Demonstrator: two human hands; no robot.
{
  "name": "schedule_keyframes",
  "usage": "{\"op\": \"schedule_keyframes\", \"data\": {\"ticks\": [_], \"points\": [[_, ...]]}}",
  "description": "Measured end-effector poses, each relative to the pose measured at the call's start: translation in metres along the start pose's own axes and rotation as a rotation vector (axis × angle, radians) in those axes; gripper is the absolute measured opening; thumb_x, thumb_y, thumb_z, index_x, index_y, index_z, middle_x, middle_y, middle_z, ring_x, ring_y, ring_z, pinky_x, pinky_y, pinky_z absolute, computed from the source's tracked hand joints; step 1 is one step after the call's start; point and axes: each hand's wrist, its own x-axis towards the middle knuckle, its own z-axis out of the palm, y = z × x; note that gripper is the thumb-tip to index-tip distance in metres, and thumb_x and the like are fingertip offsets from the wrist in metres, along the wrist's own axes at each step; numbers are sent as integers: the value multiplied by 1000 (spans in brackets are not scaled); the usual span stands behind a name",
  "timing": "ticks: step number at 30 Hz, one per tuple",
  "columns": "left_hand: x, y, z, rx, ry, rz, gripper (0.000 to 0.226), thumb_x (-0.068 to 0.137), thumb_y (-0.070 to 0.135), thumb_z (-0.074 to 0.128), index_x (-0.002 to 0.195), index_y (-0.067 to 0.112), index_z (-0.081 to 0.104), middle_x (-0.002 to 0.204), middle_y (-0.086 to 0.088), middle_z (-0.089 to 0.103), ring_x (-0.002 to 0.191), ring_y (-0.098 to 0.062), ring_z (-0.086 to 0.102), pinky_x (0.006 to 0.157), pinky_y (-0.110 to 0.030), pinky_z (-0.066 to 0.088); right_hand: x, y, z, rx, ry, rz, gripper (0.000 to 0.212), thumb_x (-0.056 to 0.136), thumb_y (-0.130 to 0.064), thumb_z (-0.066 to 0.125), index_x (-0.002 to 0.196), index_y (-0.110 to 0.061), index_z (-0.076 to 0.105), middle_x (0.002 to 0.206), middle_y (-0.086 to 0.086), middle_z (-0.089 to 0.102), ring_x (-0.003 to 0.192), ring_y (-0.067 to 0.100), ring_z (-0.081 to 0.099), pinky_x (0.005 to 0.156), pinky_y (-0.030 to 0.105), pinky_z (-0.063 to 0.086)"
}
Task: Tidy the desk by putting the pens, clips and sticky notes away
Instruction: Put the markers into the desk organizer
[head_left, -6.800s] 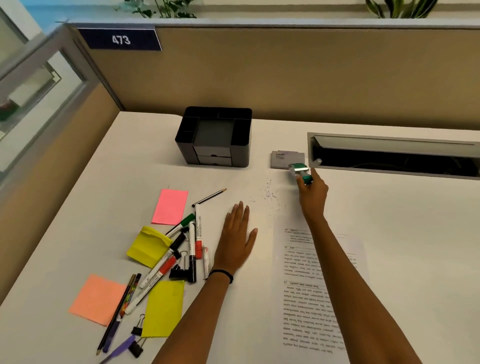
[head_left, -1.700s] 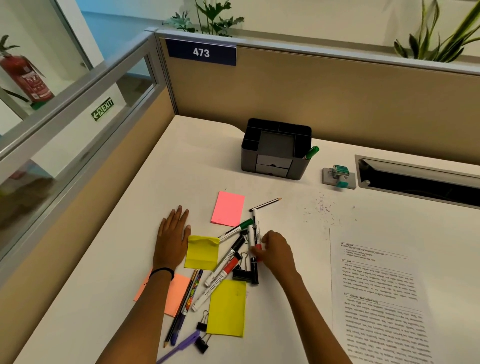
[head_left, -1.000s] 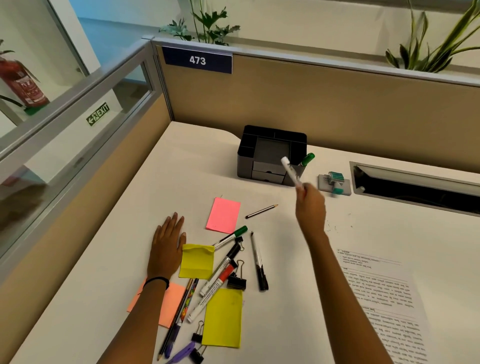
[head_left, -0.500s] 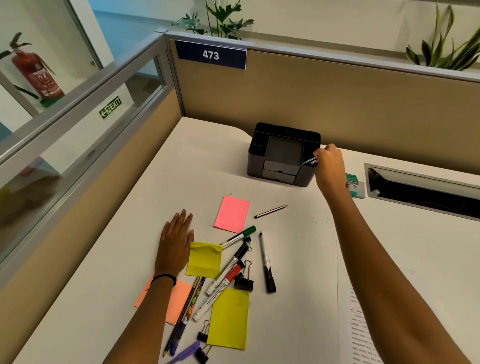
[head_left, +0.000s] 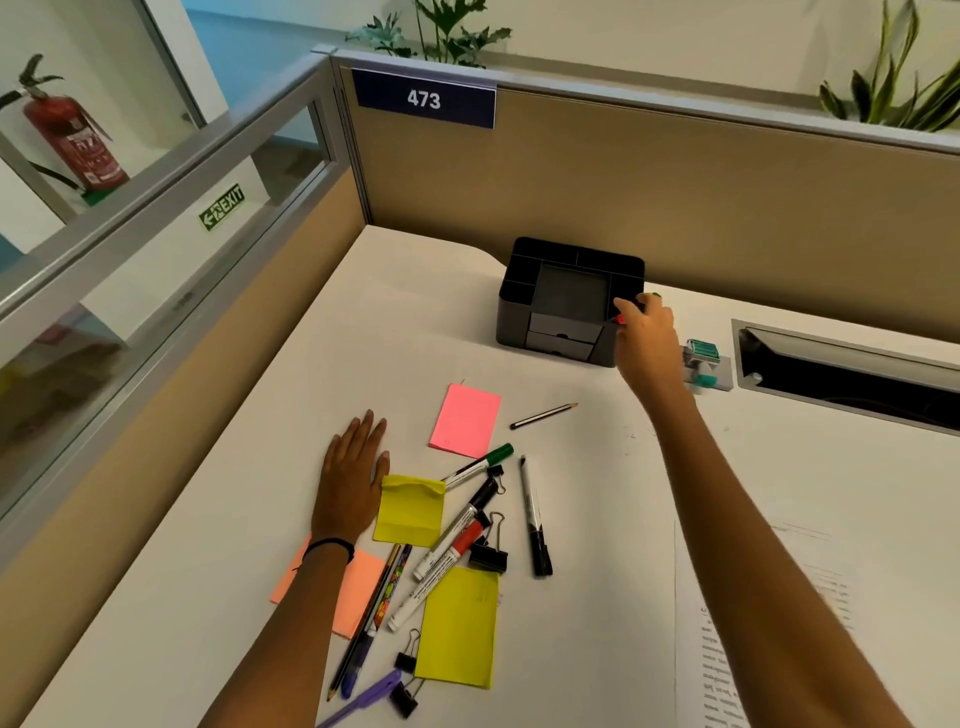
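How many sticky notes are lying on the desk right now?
4: pink note farthest out, curled yellow note beside the left hand, orange note partly under that forearm, flat yellow note nearest the camera.

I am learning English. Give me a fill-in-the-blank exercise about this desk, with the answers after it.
1. The left hand lies flat on the ____.
2. The right hand holds a pen at the ____ organizer.
3. The sticky note beside the pencil is ____.
4. The sign reads ____.
Answers: desk; black; pink; 473.
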Motion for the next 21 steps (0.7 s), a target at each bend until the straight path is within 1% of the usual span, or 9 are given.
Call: {"op": "schedule_keyframes", "data": {"ticks": [2, 5, 7, 10, 12, 13, 17, 19, 21], "points": [[0, 0, 0, 0, 0, 0, 63, 90, 43, 16, 142, 11, 34, 152, -11, 29, 141, -28, 25, 116, -43, 17, -27, -5, 4, 80, 13, -8, 41, 91, 1, 49, 132, -4, 46, 137, 22, 44, 123, 35, 44, 103, 40, 40], [0, 0, -1, -9, 1, 0, 61, 91, 41, 19, 142, 10, 34, 152, -12, 29, 141, -28, 25, 115, -44, 17, -75, -10, 18, 147, -101, 12, 39, 92, -5, 51, 131, -5, 46, 137, 21, 41, 125, 33, 40, 99, 39, 43], [0, 1, -1, -11, 3, -1, 55, 93, 34, 26, 142, 10, 34, 152, -12, 29, 141, -29, 25, 115, -44, 17, -107, -12, 28, 163, -179, 31, 36, 92, -10, 52, 127, -6, 48, 131, 20, 44, 120, 32, 43, 91, 38, 46], [-1, 0, -1, -11, 4, -2, 53, 92, 28, 32, 142, 10, 34, 152, -13, 29, 141, -29, 25, 115, -44, 18, -145, -15, 42, 152, -435, 88, 29, 92, -26, 52, 115, -8, 51, 117, 17, 53, 104, 29, 53, 81, 33, 44], [-1, 0, -1, -11, 2, -3, 53, 92, 29, 33, 142, 10, 34, 152, -13, 29, 141, -29, 25, 116, -45, 18, -163, -18, 49, 100, -597, 98, 33, 92, -35, 53, 111, -8, 49, 113, 15, 53, 100, 29, 55, 77, 31, 42], [-1, 0, -1, -12, 2, -4, 54, 92, 29, 33, 142, 10, 34, 152, -13, 29, 141, -29, 25, 115, -45, 18, -170, -20, 53, 73, -631, 94, 36, 91, -37, 53, 110, -7, 48, 113, 14, 53, 99, 29, 55, 75, 31, 40], [-1, 1, -1, -21, 2, -8, 54, 92, 31, 33, 142, 10, 34, 152, -13, 29, 141, -29, 25, 115, -45, 17, -188, -25, 60, -19, -626, 69, 40, 88, -36, 58, 111, -6, 44, 114, 14, 51, 99, 29, 55, 68, 29, 34], [-1, 1, -1, -20, 1, -8, 54, 91, 31, 33, 141, 10, 35, 152, -13, 29, 141, -29, 25, 115, -45, 18, -193, -27, 60, -56, -617, 81, 35, 90, -31, 54, 113, -7, 43, 117, 13, 50, 101, 28, 55, 69, 30, 37], [0, 2, -2, -8, -1, -10, 54, 91, 31, 33, 141, 10, 35, 151, -13, 30, 141, -30, 26, 115, -46, 19, -197, -27, 59, -99, -611, 96, 29, 93, -26, 49, 115, -7, 44, 119, 12, 50, 103, 27, 55, 75, 32, 43]]}}
